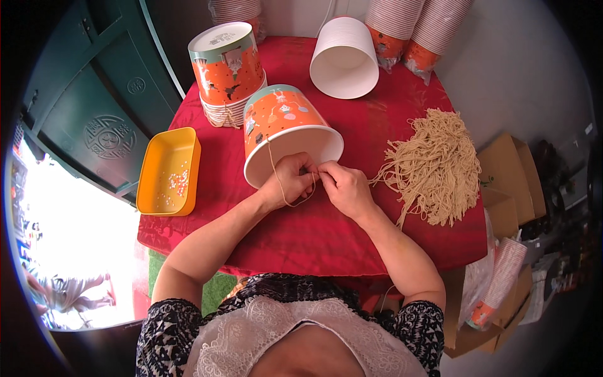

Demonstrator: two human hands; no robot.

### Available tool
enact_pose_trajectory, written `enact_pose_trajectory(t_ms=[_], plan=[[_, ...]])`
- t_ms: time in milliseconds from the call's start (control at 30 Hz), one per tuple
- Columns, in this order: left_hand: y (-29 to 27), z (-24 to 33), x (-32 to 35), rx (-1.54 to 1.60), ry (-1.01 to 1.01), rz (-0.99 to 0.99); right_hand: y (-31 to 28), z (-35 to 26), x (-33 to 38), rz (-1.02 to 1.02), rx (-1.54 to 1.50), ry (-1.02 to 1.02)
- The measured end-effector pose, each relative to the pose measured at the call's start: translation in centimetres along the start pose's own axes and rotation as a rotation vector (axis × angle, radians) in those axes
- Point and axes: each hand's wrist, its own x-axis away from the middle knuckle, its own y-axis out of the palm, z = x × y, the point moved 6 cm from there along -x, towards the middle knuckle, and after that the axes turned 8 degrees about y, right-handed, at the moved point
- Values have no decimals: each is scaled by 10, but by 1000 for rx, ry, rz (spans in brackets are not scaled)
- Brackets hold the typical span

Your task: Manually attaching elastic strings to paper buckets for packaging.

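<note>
An orange paper bucket (289,113) with a green band and a white rim lies on its side in front of me, its mouth toward me. A tan cord (277,173) passes through the bucket's side near the rim and loops down to my hands. At the mouth, my left hand (291,179) is closed, with fingers curled on the cord. Close against it, my right hand (343,187) pinches the cord between thumb and forefinger. The fingertips of both hands nearly meet, and the cord's end between them is too small to make out.
Stacked upside-down buckets (227,72) stand at the back left. A white bucket (344,63) lies beyond, its mouth facing me. To the left is a yellow tray (196,164) with small pale beads; to the right, a heap of tan cords (440,169). Wrapped bucket stacks (427,47) stand behind.
</note>
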Motion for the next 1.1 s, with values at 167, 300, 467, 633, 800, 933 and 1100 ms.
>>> enact_pose_trajectory(t_ms=[167,300,467,633,800,933,1100], plan=[[-1,6,-2,0,-23,2,2,9,1,-11,-49,104],[-4,3,-3,85,-44,34,0,10,2,-4,-103,103],[-7,-3,-2,110,-113,43,1,1,4,-70,-80,-13],[-7,-4,0,87,-119,38,-3,-2,4,-33,-52,-67],[-6,-1,1,4,-44,48,-9,-4,2,169,-51,-37],[-4,10,1,-280,251,74,1,3,1,137,-81,-1],[4,28,8,-450,401,131,3,5,0,141,-73,-5]])
